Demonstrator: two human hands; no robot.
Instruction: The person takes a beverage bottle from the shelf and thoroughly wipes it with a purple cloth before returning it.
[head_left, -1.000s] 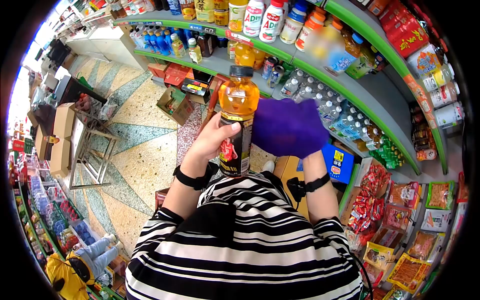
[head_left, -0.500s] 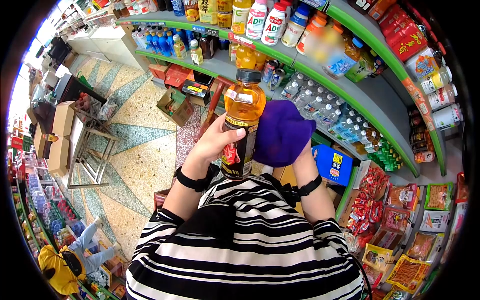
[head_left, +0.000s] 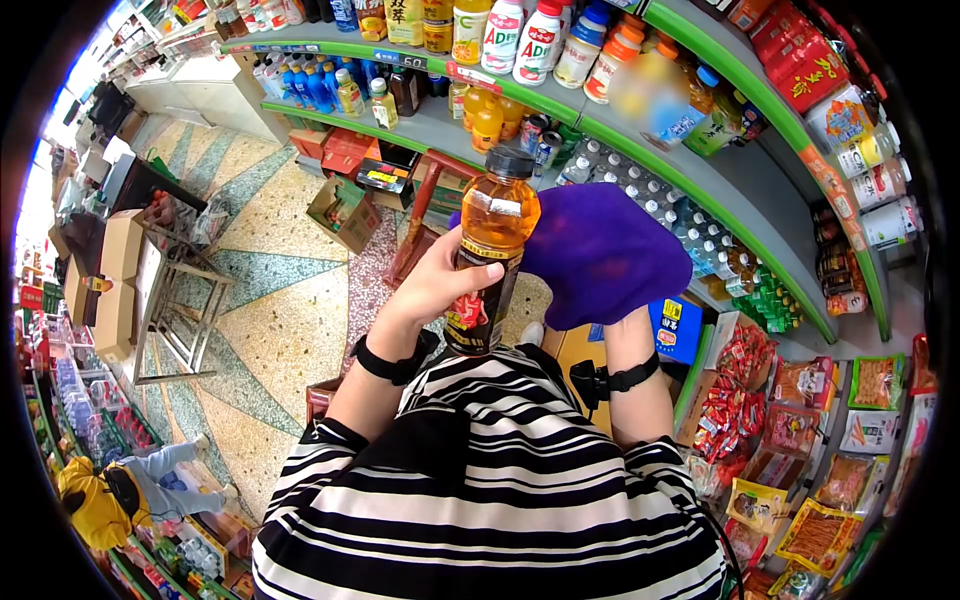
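My left hand (head_left: pixel 432 288) grips an orange drink bottle (head_left: pixel 488 250) with a black cap and a dark label, held upright in front of my chest. My right hand is hidden under a purple cloth (head_left: pixel 602 252) that it presses against the right side of the bottle; only the wrist with a black band (head_left: pixel 618 378) shows below it. Both wrists wear black bands. My striped black-and-white top fills the lower middle of the view.
Curved green-edged shelves (head_left: pixel 640 140) with drink bottles run across the top and right. Snack packets (head_left: pixel 780 440) hang at the lower right. A blue box (head_left: pixel 676 328) and cartons (head_left: pixel 345 212) sit on the patterned floor. A person in yellow (head_left: pixel 95 500) crouches at lower left.
The bottle has tilted slightly and shifted right. The purple cloth has spread wider and moved up along the bottle's right side. The crouching person at lower left shifted.
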